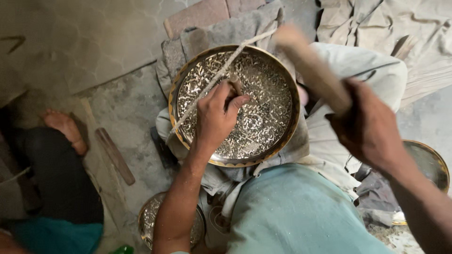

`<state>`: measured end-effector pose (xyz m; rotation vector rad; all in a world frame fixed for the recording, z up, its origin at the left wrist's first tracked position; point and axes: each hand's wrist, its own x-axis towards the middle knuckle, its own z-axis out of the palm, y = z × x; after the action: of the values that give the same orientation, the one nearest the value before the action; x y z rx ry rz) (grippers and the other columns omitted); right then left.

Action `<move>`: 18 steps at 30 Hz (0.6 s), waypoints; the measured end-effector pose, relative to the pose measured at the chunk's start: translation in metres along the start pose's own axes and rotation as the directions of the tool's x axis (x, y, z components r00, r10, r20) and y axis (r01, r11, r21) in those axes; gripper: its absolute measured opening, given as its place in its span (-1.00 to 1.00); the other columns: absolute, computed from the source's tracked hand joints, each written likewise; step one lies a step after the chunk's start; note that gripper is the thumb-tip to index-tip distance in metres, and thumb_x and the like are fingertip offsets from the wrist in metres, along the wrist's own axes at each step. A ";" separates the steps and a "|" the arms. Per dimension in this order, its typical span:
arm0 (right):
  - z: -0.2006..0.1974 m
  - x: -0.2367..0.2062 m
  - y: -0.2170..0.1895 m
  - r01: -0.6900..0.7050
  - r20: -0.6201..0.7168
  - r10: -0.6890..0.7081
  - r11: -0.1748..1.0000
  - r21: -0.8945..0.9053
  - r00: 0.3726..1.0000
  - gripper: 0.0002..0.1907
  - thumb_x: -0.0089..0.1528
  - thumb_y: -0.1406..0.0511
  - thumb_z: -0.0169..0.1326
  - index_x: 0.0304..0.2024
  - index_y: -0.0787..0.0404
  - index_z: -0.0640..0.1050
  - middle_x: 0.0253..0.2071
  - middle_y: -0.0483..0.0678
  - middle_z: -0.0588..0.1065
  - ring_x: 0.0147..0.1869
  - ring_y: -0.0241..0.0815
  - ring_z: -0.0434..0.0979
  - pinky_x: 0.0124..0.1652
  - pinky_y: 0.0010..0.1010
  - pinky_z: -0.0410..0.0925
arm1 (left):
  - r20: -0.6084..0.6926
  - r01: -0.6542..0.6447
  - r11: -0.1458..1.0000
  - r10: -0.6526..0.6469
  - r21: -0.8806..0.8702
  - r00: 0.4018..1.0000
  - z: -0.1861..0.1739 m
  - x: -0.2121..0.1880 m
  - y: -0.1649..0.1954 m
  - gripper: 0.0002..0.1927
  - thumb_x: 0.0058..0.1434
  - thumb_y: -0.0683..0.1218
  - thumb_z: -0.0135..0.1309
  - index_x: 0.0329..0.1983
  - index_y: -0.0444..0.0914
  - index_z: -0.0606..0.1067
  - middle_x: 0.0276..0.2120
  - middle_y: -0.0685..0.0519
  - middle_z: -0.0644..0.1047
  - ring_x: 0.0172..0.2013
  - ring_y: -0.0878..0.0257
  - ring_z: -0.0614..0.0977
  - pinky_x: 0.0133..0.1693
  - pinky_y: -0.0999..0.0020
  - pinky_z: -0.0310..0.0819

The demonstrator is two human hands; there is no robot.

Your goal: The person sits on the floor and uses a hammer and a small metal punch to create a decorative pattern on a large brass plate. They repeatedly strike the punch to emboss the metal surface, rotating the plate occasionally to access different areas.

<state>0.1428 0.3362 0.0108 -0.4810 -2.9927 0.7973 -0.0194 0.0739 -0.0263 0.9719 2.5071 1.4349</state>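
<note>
A round brass plate (278, 80) with a dense engraved pattern rests on cloth over my lap. My left hand (215, 115) is pressed onto its centre, pinching a small metal punch (236, 85) upright against the surface. My right hand (367, 127) is raised to the right of the plate and grips a blurred wooden mallet (313, 70) whose head hangs above the plate's upper right rim. A thin cord (221, 75) stretches diagonally across the plate.
A second engraved plate (149, 218) lies on the floor by my left elbow, a third (431, 164) at the right edge. A wooden stick (115, 156) lies on the concrete. Another person's bare foot (66, 129) and dark-clothed leg occupy the left side.
</note>
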 end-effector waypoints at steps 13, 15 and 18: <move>-0.036 0.051 -0.052 0.312 -0.020 -0.347 0.867 -0.388 0.938 -0.51 0.15 0.48 0.21 0.14 0.23 0.50 -0.20 0.19 0.55 -0.24 0.10 0.58 -0.40 -0.16 0.39 | 0.042 0.031 0.994 -0.036 0.102 0.998 0.017 -0.010 -0.005 -0.71 0.33 -0.13 0.22 0.05 -0.30 0.47 -0.31 -0.09 0.57 -0.33 0.03 0.66 -0.35 0.16 0.48; -0.036 0.051 -0.041 0.287 -0.028 -0.345 0.821 -0.494 0.938 -0.61 0.24 0.43 0.21 0.13 0.16 0.53 -0.22 0.12 0.57 -0.27 0.08 0.57 -0.32 -0.11 0.40 | 0.034 0.043 0.990 -0.048 0.133 0.998 0.019 -0.011 -0.003 -0.71 0.32 -0.14 0.22 0.06 -0.29 0.49 -0.32 -0.08 0.56 -0.33 0.02 0.65 -0.34 0.15 0.47; -0.023 0.047 -0.010 0.213 -0.099 -0.257 0.923 -0.320 0.961 -0.67 0.32 0.38 0.20 0.14 0.20 0.50 -0.20 0.14 0.56 -0.19 0.15 0.56 -0.20 -0.08 0.41 | -0.099 0.029 1.000 -0.029 0.004 0.995 0.016 -0.022 -0.003 -0.73 0.36 -0.18 0.20 0.08 -0.30 0.46 -0.27 -0.02 0.57 -0.30 0.14 0.66 -0.28 0.24 0.54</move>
<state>0.0975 0.3529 0.0319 -0.1610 -2.9712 0.2685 0.0024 0.0726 -0.0427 0.8823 2.5842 1.5035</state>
